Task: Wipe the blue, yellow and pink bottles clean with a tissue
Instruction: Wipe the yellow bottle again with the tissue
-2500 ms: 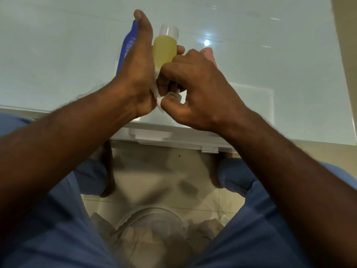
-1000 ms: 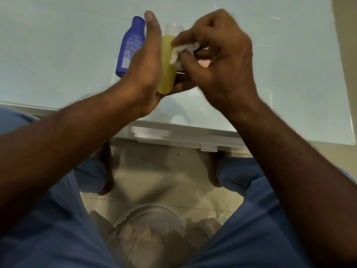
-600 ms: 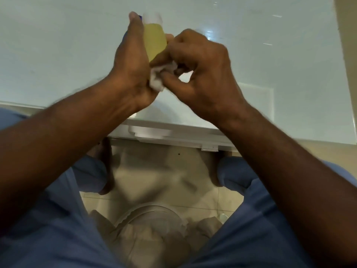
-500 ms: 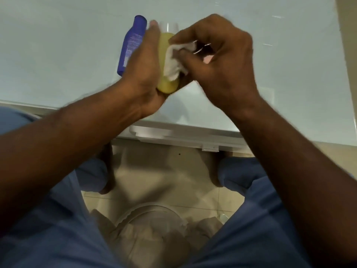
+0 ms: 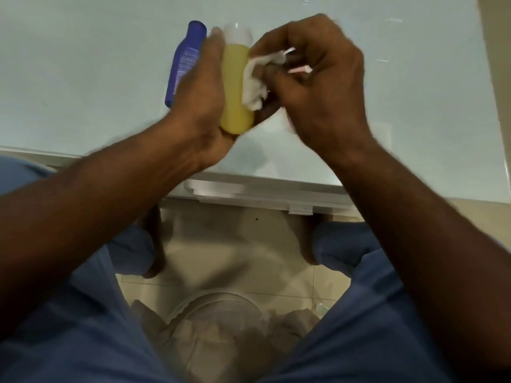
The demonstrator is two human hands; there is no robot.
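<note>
The yellow bottle (image 5: 237, 87) is held clear of the desk (image 5: 83, 78) in the left hand (image 5: 204, 98), whose palm and fingers are wrapped round its left side and base. Its long axis runs away from the person, pale cap at the far end, base nearest the wrist. The right hand (image 5: 318, 87) lies directly to the bottle's right, fingers and thumb pinching a crumpled white tissue (image 5: 257, 78) which is pressed against the bottle's right flank, about mid-height. The right hand is therefore the working hand and already in contact through the tissue; the left serves only as a holder.

Judgement: the wipe of the yellow bottle is in progress, and the coming stroke most likely runs along the bottle's length. The left side, under the left palm, cannot be reached without turning the bottle in that grip.

The blue bottle (image 5: 184, 62) lies flat on the desk just beyond the left hand, cap pointing away, roughly parallel to the yellow one. It is partly hidden by the left hand; whether they touch cannot be told. A small patch of pink (image 5: 300, 69) shows behind the right hand's fingers; it is probably the pink bottle, but too little is visible to confirm its position.

Obstructions: none between tissue and bottle. The blue bottle sits close enough to be nudged if the left hand swings outward. Below the desk edge, the person's blue-clad legs (image 5: 387, 313) and a tiled floor (image 5: 226, 258) are visible.
</note>
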